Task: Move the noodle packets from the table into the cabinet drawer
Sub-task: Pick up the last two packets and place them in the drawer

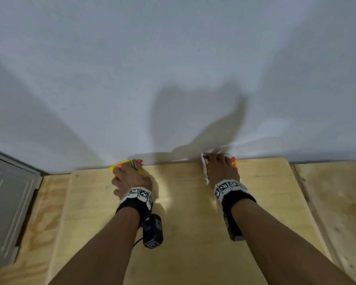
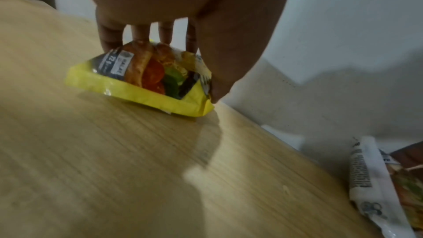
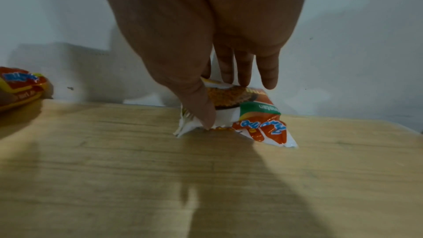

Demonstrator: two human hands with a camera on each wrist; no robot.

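Observation:
A yellow noodle packet [image 1: 130, 166] [image 2: 146, 82] stands tilted on the wooden table [image 1: 185, 212] at its far edge by the wall. My left hand [image 1: 130, 177] [image 2: 174, 57] grips it, fingers behind and thumb at the near corner. A white and orange noodle packet [image 1: 232, 161] [image 3: 256, 115] lies further right along the same edge. My right hand [image 1: 220, 167] [image 3: 217, 86] pinches it, thumb on the near white end, fingers on top. The white packet [image 2: 375, 184] also shows at the right in the left wrist view, and the yellow packet [image 3: 20, 86] at the left in the right wrist view.
A white wall [image 1: 173, 68] rises straight behind the table's far edge. A grey panelled cabinet door [image 1: 6, 202] stands at the left, beyond the table. More wooden board [image 1: 337, 202] lies to the right of the table top.

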